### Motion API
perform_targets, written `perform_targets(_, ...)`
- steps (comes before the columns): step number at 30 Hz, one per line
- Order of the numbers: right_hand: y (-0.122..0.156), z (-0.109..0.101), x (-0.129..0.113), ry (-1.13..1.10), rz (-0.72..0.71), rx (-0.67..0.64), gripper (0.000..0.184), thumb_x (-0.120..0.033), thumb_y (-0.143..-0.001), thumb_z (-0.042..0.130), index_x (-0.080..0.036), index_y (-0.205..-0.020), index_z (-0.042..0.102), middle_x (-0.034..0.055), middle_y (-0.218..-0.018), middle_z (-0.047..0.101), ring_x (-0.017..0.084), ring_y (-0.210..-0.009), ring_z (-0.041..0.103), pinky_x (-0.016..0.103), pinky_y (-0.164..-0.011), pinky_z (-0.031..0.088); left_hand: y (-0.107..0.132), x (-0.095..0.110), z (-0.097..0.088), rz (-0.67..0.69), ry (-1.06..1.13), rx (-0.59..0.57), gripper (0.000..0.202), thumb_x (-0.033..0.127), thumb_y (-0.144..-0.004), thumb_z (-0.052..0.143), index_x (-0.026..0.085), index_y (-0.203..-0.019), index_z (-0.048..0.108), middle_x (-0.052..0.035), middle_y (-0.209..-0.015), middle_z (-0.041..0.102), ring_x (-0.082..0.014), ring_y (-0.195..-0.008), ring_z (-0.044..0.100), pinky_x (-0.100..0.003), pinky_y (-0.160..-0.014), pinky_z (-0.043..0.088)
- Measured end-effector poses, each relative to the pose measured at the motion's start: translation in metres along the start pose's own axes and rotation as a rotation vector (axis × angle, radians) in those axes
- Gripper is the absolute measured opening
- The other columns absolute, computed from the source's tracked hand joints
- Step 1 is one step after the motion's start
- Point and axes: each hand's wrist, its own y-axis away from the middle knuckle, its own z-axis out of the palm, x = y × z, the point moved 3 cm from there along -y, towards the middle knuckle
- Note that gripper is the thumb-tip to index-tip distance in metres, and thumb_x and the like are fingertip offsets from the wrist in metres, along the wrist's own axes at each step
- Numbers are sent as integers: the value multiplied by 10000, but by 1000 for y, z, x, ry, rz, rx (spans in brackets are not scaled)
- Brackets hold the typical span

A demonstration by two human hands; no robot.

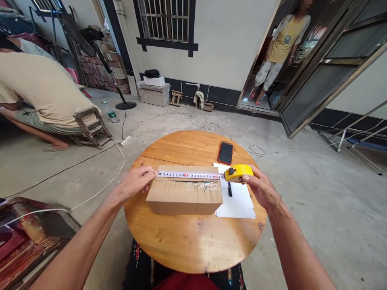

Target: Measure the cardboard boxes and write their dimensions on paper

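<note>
Hands apart: pinched tape blade (190,175) with left hand (137,182), gripped yellow case (237,172) with right hand (261,189), cardboard box (184,196) between.

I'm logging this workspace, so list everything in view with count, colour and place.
table: one, light wood, round, before the person
cardboard box: one, brown, mid-table
tape measure: one, yellow case, white blade, stretched along the box's top
paper: one sheet, white, right of the box
pen: one, black, on the paper
phone: one, black, beyond the paper
stool: one, wooden, floor at left
seated person: one, beige top, on the stool
standing person: one, yellow top, doorway at right
left hand: one, bare, pinching the blade's end
right hand: one, bare, holding the yellow case
</note>
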Motion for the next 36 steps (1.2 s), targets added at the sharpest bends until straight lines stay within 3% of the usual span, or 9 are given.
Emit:
perform_targets(4,1,-1,3,-20,-13,2,434,-470,-676,804,-198,-998,699,64,-964,741,245,-888,662,356,-791,496,1,-7,7,-1,151,-29,379,554,-751,590,218,-601,500,45,-515,499,-134,-465,488,-242,-459,388)
perform_targets(9,1,-4,6,-27,-30,-10,500,-491,-633,844,-203,-1016,701,64,-983,742,256,-917,670,378,-827,513,5,-10,14,-26,284,23,411,594,-707,633,208,-642,507,66,-533,469,-106,-464,436,-221,-449,339)
perform_targets(15,-2,-9,6,19,-31,-44,486,-499,-653,837,-197,-1013,714,60,-942,737,233,-857,672,345,-756,528,5,-10,15,-47,329,34,439,608,-663,672,202,-651,506,68,-554,467,-99,-497,407,-210,-467,325)
perform_targets(21,-1,-6,2,15,12,-113,498,-479,-667,819,-186,-1046,680,102,-1027,710,259,-916,666,354,-699,562,6,-10,14,-42,312,50,380,556,-707,658,206,-668,516,70,-552,468,-101,-487,413,-219,-479,329)
perform_targets(24,-1,-8,-2,59,-28,-151,481,-458,-679,814,-197,-1050,655,73,-983,696,244,-891,657,350,-719,556,6,-7,14,-38,310,68,374,551,-689,665,207,-655,522,70,-539,468,-104,-481,415,-223,-477,333)
perform_targets(29,-1,-10,-17,235,-71,-243,423,-472,-714,777,-226,-1020,618,24,-931,672,222,-853,626,308,-683,513,0,-2,9,-7,291,133,344,522,-663,680,198,-650,562,54,-538,491,-112,-502,434,-223,-482,333)
perform_targets(36,30,-3,-54,536,-179,-378,438,-347,-708,723,-249,-1120,612,54,-1139,674,255,-930,652,320,-730,537,-6,5,-15,49,326,194,272,438,-718,678,175,-715,609,33,-564,526,-104,-540,447,-206,-482,308)
